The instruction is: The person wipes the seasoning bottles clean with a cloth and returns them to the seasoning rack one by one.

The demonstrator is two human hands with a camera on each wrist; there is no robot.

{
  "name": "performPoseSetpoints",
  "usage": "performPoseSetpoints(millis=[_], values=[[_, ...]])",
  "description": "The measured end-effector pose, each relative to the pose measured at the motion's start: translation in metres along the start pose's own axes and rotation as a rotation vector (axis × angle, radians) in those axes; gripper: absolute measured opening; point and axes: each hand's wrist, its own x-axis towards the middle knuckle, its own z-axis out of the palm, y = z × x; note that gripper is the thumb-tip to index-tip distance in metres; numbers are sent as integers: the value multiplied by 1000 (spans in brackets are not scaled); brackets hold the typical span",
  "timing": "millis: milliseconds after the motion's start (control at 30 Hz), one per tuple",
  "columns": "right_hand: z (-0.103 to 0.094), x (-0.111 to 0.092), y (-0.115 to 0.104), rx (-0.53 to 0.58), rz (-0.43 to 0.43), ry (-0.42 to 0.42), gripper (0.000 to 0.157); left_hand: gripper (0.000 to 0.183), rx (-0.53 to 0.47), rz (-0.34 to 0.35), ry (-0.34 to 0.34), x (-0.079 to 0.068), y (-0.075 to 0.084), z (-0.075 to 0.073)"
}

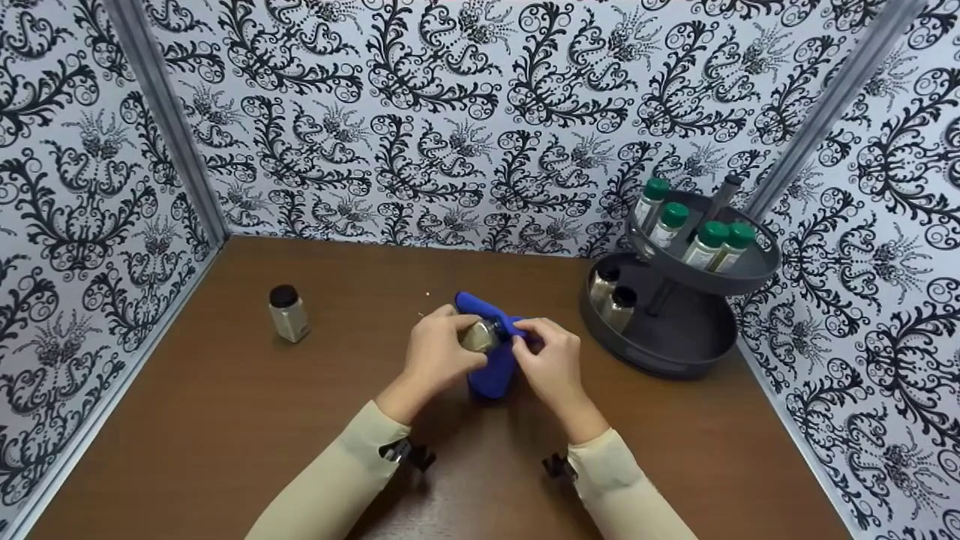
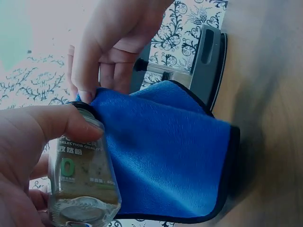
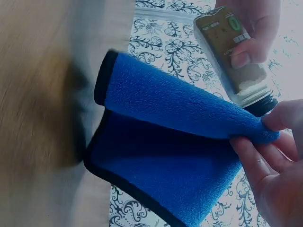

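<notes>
My left hand (image 1: 439, 352) grips a glass spice jar (image 1: 480, 337) of tan powder, tilted with its black cap toward the right hand. In the left wrist view the jar (image 2: 83, 175) shows a printed label with a green mark. A blue cloth (image 1: 493, 375) with dark edging hangs from my right hand (image 1: 553, 364), which pinches it between thumb and fingers close to the cap. Seen from the right wrist, the cloth (image 3: 165, 99) drapes in a fold, and the cap (image 3: 261, 105) sits right at its upper edge.
A second black-capped jar (image 1: 289, 315) stands on the brown table (image 1: 360, 277) at the left. At the right is a dark grey two-tier rack (image 1: 667, 367). Several green-capped bottles (image 1: 705, 244) occupy its upper tier; two black-capped jars (image 1: 619, 309) stand on the lower one. Patterned walls enclose the table.
</notes>
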Motion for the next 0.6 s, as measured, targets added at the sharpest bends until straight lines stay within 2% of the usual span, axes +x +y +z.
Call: performPoseSetpoints(millis=[100,233,333,400,467,600], values=[[-4,4,-3,-4,-30,28,18,39,-14,3,-8,2,2,1],[-5,3,-7,-5,-139,81,20,38,-7,9,-11,2,3,0],[-3,2,-8,-2,-228,83,22,39,26,13,5,2,3,-3],[-2,1,-8,8,-250,69,25,40,51,23,16,2,3,-5],[-1,0,-7,38,-230,50,28,40,65,35,26,1,4,-8],[0,-1,-6,91,-126,26,32,41,70,59,36,0,7,-12]])
